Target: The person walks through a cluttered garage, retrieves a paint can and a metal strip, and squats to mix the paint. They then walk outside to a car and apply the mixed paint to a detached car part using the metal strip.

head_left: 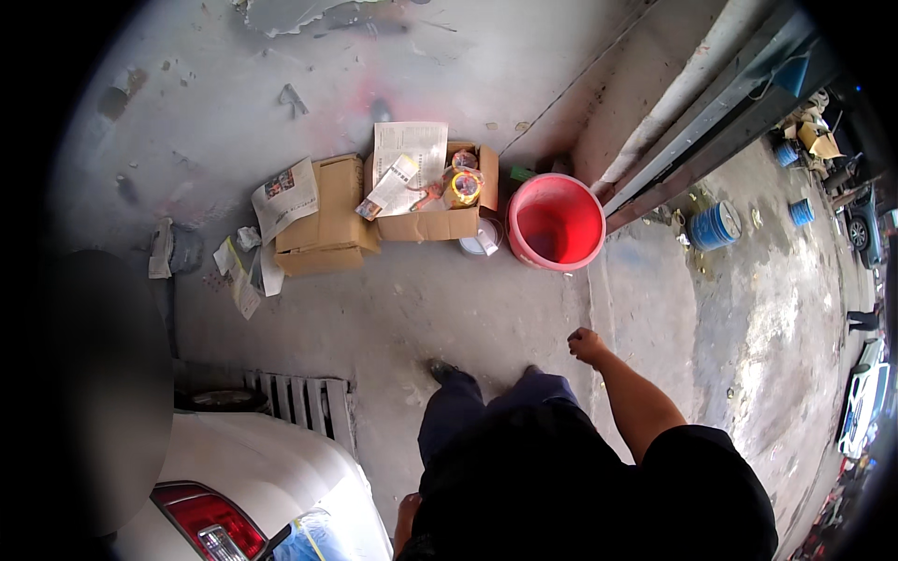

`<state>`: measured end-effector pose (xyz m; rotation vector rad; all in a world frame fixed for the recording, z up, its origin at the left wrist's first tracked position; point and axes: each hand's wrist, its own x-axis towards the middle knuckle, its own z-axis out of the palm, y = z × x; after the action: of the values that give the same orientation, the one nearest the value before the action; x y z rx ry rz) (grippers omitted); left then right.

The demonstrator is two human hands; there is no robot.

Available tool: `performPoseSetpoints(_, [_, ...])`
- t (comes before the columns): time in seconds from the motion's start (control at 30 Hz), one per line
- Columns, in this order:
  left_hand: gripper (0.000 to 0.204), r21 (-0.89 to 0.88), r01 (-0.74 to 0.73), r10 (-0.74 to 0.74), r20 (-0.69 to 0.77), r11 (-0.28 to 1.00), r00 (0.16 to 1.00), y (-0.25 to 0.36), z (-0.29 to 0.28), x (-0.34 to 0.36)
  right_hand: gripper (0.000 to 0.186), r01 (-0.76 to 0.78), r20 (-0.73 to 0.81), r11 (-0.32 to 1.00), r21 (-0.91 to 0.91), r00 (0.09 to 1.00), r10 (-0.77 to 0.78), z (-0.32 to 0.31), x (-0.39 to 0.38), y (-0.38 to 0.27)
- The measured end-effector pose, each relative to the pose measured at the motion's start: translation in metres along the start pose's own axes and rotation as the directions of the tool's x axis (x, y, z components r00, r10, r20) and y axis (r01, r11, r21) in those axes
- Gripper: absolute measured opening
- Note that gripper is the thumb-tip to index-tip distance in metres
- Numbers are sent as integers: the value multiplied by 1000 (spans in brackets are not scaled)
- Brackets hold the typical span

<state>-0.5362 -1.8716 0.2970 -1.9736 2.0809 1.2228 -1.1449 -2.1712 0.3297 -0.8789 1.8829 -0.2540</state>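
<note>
head view: red bucket [558, 213] round, pink-rimmed; right grip [586, 346] curled narrow; left grip [407, 520] half-hidden, can't tell.

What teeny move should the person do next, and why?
Probably one small step forward, toward the red bucket and the open cardboard box. The person stands facing them, and both look too far ahead to touch from here. The right hand seems to hold nothing; the left hand is mostly hidden, so I can't tell.
</note>
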Motion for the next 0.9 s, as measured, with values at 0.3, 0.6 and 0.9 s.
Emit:
performPoseSetpoints(0.3, [28,-790,575,-673,309,212,672,60,-230,129,35,324,386,751,-576,917,-99,94,44,27])
performPoseSetpoints(0.6, [35,-595,447,-434,176,668,884,80,-285,226,21,320,303,846,-426,932,-200,91,161,-89])
performPoseSetpoints(0.9, [38,-591,630,-648,224,503,728,193,-366,286,25,176,178,980,-90,971,-158,46,252,-288])
